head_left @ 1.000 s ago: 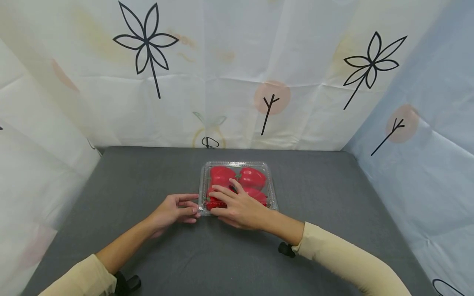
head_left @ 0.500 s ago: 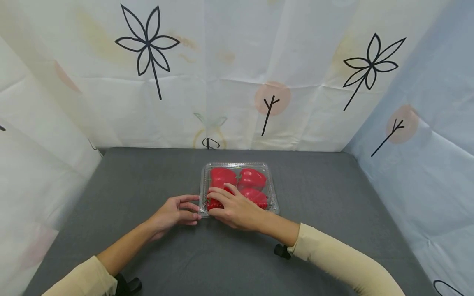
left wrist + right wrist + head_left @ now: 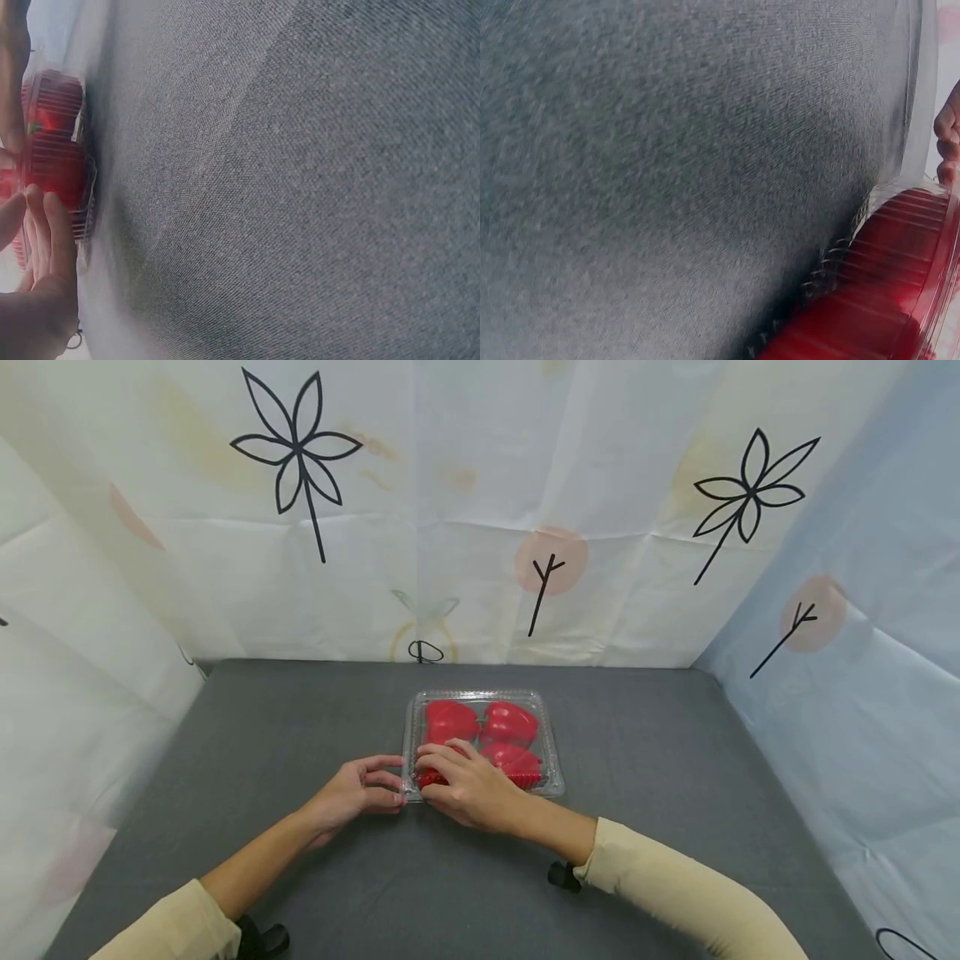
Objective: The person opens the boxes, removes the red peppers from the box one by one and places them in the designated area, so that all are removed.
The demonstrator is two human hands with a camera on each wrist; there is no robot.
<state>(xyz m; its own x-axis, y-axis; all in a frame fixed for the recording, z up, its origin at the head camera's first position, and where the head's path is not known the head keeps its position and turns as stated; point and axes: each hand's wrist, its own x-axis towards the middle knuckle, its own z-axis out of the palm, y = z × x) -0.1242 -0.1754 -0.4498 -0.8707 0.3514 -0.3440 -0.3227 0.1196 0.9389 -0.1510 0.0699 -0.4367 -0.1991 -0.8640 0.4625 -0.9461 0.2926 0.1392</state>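
A clear plastic clamshell box (image 3: 551, 756) sits closed on the grey table, with several red bell peppers (image 3: 510, 723) inside it. My left hand (image 3: 354, 789) is at the box's left wall, its fingers extended and touching the side near the front corner. Over the front left part of the lid lies my right hand (image 3: 468, 787), fingers bent loosely with the tips on the plastic, hiding part of one pepper. In the left wrist view, the left fingers (image 3: 54, 232) rest flat against the ribbed wall. The right wrist view shows the box's ribbed front side.
The grey table (image 3: 660, 777) stretches around the box on every side. A white patterned curtain (image 3: 480, 510) hangs behind it, with more fabric at the left and right. Black wrist straps (image 3: 564, 877) are on both forearms.
My right hand has slid left and toward me across the lid, baring more of the peppers, and its fingers have drawn together a little. The left hand stays at the box's side.
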